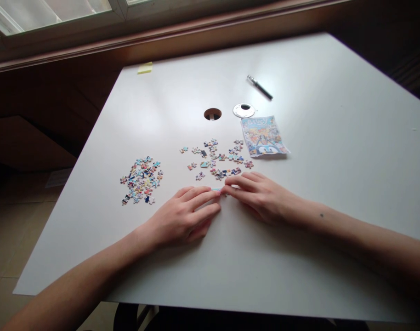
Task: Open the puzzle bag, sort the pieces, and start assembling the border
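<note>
White table (pixel 334 138): fills most of the view, bearing everything below. Left hand (pixel 187 214) and right hand (pixel 260 195): at the near middle of the table, fingertips almost meeting. Left fingers lie close together, bent, tips at a small pale-blue puzzle piece (pixel 216 189); right fingers slightly spread, tips gathered at its other end. Contact from both sides; thumbs largely hidden, so cannot tell whether either hand pinches it or only presses.

Loose group of puzzle pieces (pixel 222 157): just beyond the fingertips, some touching, others apart. Picture sheet (pixel 265 136): right of the group, beyond the right hand. Pile of pieces (pixel 141 181): left of the left hand, overlapping. Black marker (pixel 262 89): beyond the sheet. Ring-shaped cover (pixel 237 110): between marker and sheet. Yellow note (pixel 144 67): far left corner.
</note>
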`<act>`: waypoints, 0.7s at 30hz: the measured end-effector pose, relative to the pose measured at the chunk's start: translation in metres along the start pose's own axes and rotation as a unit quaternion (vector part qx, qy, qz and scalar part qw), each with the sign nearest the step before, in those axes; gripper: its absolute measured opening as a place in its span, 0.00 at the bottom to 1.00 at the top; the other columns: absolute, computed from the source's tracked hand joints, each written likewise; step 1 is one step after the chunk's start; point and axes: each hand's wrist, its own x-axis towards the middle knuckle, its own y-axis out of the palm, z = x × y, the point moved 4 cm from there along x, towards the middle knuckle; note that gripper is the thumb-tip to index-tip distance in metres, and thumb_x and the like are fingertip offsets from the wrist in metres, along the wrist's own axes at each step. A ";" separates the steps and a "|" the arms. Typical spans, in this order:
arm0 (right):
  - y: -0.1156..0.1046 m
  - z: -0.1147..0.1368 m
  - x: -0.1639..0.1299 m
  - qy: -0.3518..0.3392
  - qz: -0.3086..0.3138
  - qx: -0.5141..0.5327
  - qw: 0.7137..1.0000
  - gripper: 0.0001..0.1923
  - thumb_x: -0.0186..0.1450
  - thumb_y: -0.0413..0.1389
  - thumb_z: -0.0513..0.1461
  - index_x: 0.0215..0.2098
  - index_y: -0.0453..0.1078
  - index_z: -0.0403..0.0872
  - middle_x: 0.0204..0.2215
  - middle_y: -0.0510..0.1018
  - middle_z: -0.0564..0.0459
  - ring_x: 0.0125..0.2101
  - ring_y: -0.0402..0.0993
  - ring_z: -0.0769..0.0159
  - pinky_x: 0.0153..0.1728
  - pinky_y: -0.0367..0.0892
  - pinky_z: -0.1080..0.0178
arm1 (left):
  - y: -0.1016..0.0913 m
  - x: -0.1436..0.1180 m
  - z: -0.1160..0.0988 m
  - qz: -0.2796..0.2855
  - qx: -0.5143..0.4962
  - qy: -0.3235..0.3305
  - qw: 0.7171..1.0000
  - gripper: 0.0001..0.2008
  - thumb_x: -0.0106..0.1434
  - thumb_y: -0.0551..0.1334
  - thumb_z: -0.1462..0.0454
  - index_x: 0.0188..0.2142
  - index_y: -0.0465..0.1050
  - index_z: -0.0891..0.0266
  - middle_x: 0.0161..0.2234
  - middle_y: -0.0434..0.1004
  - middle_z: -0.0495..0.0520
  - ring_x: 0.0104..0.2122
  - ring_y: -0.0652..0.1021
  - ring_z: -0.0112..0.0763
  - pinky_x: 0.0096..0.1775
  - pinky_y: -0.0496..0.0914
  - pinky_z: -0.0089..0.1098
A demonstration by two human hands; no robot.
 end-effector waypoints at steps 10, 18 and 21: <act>-0.002 -0.002 -0.002 0.016 -0.019 0.035 0.999 0.18 0.72 0.46 0.32 0.58 0.67 0.45 0.50 0.75 0.41 0.45 0.71 0.57 0.46 0.68 0.54 | 0.001 -0.001 0.000 -0.003 -0.016 -0.003 1.000 0.17 0.69 0.58 0.66 0.57 0.69 0.62 0.64 0.66 0.60 0.63 0.67 0.45 0.59 0.67 0.44; -0.001 -0.002 -0.002 0.027 -0.024 0.038 0.999 0.18 0.72 0.46 0.32 0.57 0.66 0.44 0.51 0.74 0.40 0.47 0.71 0.57 0.48 0.68 0.53 | 0.000 -0.001 0.000 -0.003 -0.011 0.000 1.000 0.16 0.70 0.57 0.66 0.56 0.70 0.62 0.63 0.67 0.59 0.62 0.68 0.42 0.59 0.66 0.42; -0.001 -0.002 -0.003 0.020 -0.027 0.038 0.999 0.17 0.72 0.46 0.32 0.56 0.68 0.45 0.50 0.75 0.40 0.46 0.72 0.57 0.47 0.68 0.54 | 0.000 0.000 0.000 -0.001 -0.005 0.000 1.000 0.16 0.70 0.56 0.66 0.56 0.70 0.62 0.63 0.68 0.60 0.61 0.68 0.43 0.59 0.67 0.43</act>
